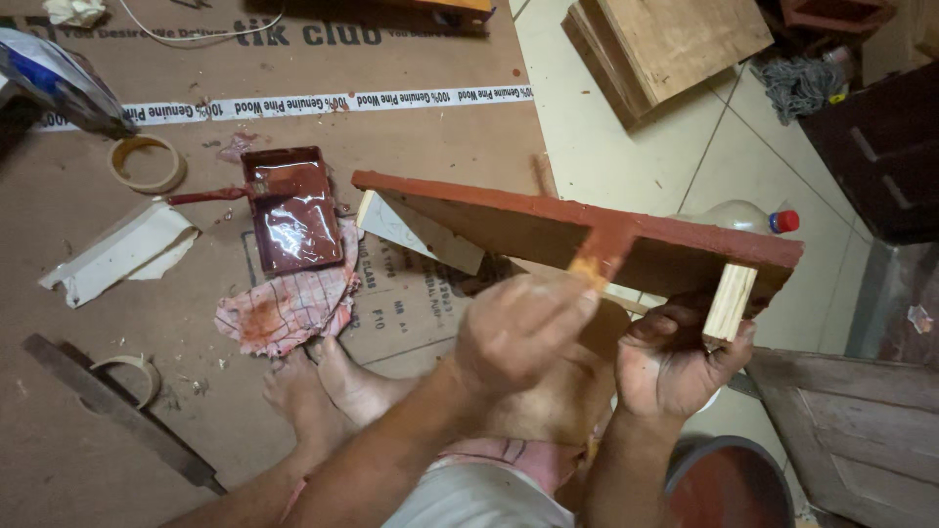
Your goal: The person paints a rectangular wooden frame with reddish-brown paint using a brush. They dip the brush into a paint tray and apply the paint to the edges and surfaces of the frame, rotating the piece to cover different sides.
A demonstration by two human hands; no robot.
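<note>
I hold a wooden board (509,220) tilted on edge over my lap; its face and top edge are coated red-brown. My left hand (518,332) is closed around a small paintbrush (590,266), whose tip touches a painted cross strip under the board's edge. My right hand (675,362) grips the board from below at its right end, beside a bare pale wooden strip (730,301). A tray of red-brown paint (293,210) lies on the brown sheet to the left, with a stained checked rag (289,305) in front of it.
My bare feet (328,391) rest by the rag. Two tape rolls (147,164) (132,376), a torn white paper (122,252) and a dark wooden strip (117,411) lie left. A plastic bottle (753,217), stacked boards (665,44), a wooden panel (851,430) and a round dark tub (729,484) are to the right.
</note>
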